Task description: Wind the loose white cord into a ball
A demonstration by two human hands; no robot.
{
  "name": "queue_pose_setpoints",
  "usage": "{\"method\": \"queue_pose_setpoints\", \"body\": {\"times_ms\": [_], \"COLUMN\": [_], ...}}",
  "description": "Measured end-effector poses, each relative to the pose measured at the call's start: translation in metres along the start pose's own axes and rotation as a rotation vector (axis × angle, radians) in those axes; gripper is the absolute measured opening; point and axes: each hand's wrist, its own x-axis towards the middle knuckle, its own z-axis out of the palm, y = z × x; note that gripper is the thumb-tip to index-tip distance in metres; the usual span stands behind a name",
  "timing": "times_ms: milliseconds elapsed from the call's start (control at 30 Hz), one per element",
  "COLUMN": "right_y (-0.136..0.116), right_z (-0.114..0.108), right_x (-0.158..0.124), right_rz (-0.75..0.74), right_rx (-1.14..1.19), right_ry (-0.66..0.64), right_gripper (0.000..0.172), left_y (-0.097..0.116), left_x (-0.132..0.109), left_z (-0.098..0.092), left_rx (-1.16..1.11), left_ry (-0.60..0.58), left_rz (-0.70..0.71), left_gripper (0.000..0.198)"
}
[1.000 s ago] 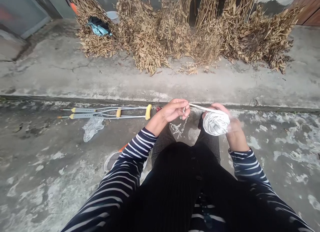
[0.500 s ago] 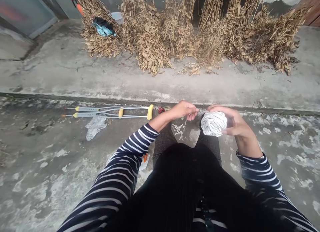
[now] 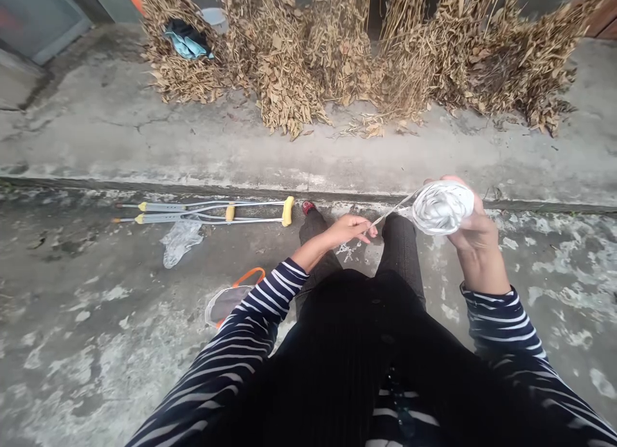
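Note:
My right hand (image 3: 475,222) is wrapped round a ball of white cord (image 3: 442,207), its fingers behind and beneath it. From the ball's left side a strand of cord (image 3: 393,209) slants down to my left hand (image 3: 353,229), which pinches it between thumb and fingers. Below my left hand, a little loose white cord (image 3: 346,250) shows near the ground between my legs; most of it is hidden by the hand and the leg.
A pair of crutches with yellow pads (image 3: 287,211) lies on the concrete at left, beside a clear plastic bag (image 3: 180,242). An orange-handled bag (image 3: 229,302) is partly behind my left sleeve. Beyond a low step (image 3: 216,157), dried plant bundles (image 3: 294,67) lean against the wall.
My right hand has carried the ball up and to the right, turning it. The left hand has dropped slightly, and the strand between the hands is longer. More of the orange-handled bag shows.

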Motion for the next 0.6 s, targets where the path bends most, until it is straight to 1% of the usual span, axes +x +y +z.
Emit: {"method": "queue_pose_setpoints", "body": {"times_ms": [67,133,233,300,333,400,467,533,567,600], "right_y": [-0.003,-0.007,-0.018,-0.027,-0.032,-0.045,-0.059,-0.074,-0.081,-0.088], "right_z": [0.001,0.004,0.010,0.014,0.016,0.019,0.022,0.023,0.023,0.022], "right_x": [0.003,0.006,0.008,0.008,0.009,0.011,0.016,0.022,0.025,0.028], "right_rz": [-0.048,-0.108,-0.149,-0.143,-0.135,-0.129,-0.159,-0.222,-0.207,-0.139], "right_rx": [0.055,0.103,0.074,0.008,-0.020,-0.038,0.005,0.096,0.178,0.274], "right_ry": [0.072,0.131,0.176,0.174,0.166,0.149,0.145,0.160,0.178,0.201], "right_gripper": [0.067,0.059,0.046,0.043,0.042,0.042,0.041,0.044,0.048,0.054], "left_y": [-0.013,-0.022,-0.028,-0.033,-0.036,-0.047,-0.060,-0.070,-0.073,-0.074], "left_x": [-0.002,-0.007,-0.021,-0.031,-0.035,-0.039,-0.038,-0.033,-0.028,-0.023], "left_z": [-0.003,-0.003,0.002,0.006,0.007,0.006,0.000,-0.008,-0.013,-0.017], "left_rx": [0.054,0.030,-0.074,-0.065,-0.036,0.043,0.117,0.201,0.243,0.284], "left_ry": [0.095,0.127,0.061,0.034,0.036,0.078,0.133,0.197,0.230,0.260], "left_rz": [-0.056,-0.073,-0.031,-0.028,-0.039,-0.083,-0.151,-0.211,-0.230,-0.240], "left_gripper": [0.043,0.046,0.055,0.054,0.051,0.045,0.039,0.033,0.030,0.028]}}
